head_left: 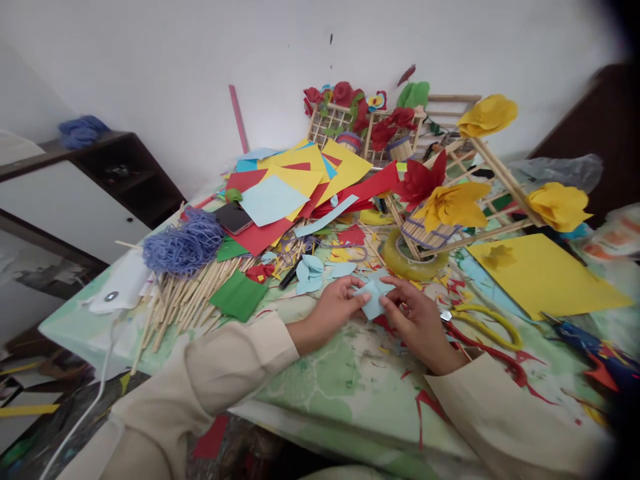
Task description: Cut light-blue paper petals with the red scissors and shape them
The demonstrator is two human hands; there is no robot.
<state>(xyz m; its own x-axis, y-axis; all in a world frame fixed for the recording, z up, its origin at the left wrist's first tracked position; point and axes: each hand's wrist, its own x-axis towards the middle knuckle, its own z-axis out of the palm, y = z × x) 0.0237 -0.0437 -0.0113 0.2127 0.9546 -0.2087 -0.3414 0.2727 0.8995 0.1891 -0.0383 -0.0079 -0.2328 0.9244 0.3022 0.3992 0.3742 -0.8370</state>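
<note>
My left hand [334, 308] and my right hand [416, 319] meet over the table [350, 373], both pinching a small light-blue paper piece [371, 299] between their fingertips. The paper looks folded. Just left of it lie light-blue cut petal shapes [309, 272]. Yellow-handled scissors [483, 320] rest to the right of my right hand. A roll of clear tape [407, 257] sits just beyond my hands.
Sheets of coloured paper [295, 183] are piled at the back centre, with a phone [233, 217] on them. Blue yarn [183, 245] and wooden sticks [187, 293] lie at left. Stick frames with paper flowers [453, 203] stand at right, with a yellow sheet [543, 277] and a blue glue gun [590, 347].
</note>
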